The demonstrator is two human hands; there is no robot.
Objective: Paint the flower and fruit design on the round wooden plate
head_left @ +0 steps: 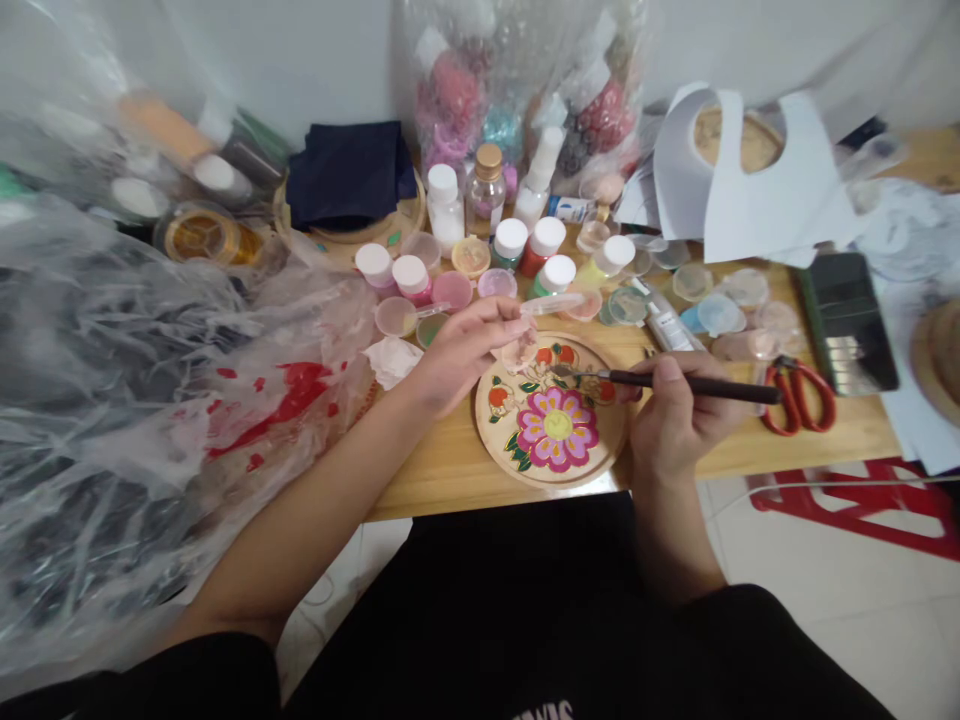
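My left hand (474, 350) is closed on a small clear plastic cup (519, 352), its lid (553, 304) tilted up behind the fingers. The cup hangs over the upper left of a round wooden plate (491, 448). My right hand (675, 405) grips a dark-handled tool (697, 387) with a thin metal end, which points left over the plate, close to the cup. Whether the metal tip touches the plate I cannot tell. The plate carries a pink flower (558, 428) with a yellow centre, green leaves and orange-red blossoms, outlined in gold.
Behind the plate stand several white-capped jars (510, 242), open cups (451, 291) and bottles (446, 205). Red-handled scissors (799, 395) and a dark phone (851, 320) lie at the right. Crumpled plastic sheeting (150, 430) covers the left side. A white tube (667, 318) lies beyond my right hand.
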